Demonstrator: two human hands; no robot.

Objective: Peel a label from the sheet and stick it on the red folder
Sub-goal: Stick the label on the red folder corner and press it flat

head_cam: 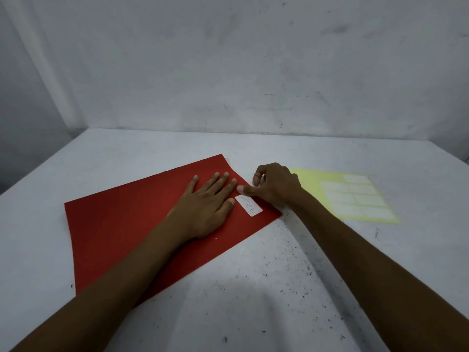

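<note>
A red folder (121, 232) lies flat and skewed on the white table. My left hand (206, 207) rests palm down on it with the fingers spread, pressing it flat. A white label (249, 205) with handwriting lies on the folder near its right corner, just right of my left thumb. My right hand (275, 185) hovers over the label's far end, fingers curled, the thumb tip touching that end. The yellow label sheet (314, 182) lies to the right with several white labels on it.
The white table (253, 288) is speckled with dark marks. A scuffed white wall (228, 72) rises behind its far edge. The table's left edge runs diagonally at the far left.
</note>
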